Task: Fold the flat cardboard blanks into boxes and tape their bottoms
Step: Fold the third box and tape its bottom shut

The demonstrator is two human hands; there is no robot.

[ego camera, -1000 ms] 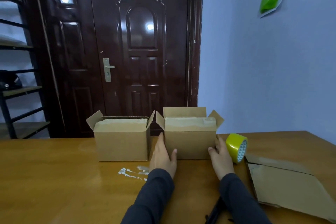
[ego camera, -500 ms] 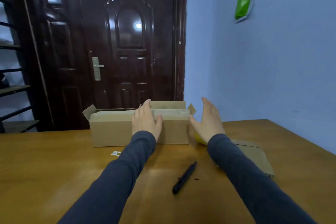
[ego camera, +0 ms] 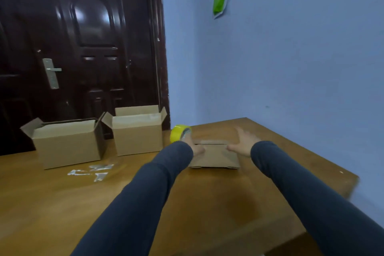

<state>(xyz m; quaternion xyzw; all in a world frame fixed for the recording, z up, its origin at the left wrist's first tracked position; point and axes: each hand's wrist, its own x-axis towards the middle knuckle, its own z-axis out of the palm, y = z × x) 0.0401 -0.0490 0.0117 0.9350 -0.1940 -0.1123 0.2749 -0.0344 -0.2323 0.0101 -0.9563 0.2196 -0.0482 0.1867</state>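
Cardboard blank (ego camera: pixel 214 158) lies flat between both hands, long axis crosswise; left hand (ego camera: pixel 194 146) curls onto its left end, right hand (ego camera: pixel 242 141) spread at its right end.

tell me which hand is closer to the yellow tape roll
Left. The left hand lies on the flat cardboard blank right beside the yellow tape roll, seemingly touching it. The right hand is at the blank's far side, clearly apart from the roll.

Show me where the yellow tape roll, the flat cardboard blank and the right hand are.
yellow tape roll (ego camera: pixel 176 132), head view, yellow outer band.
flat cardboard blank (ego camera: pixel 216 158), head view, top face.
right hand (ego camera: pixel 244 141), head view, back of hand.
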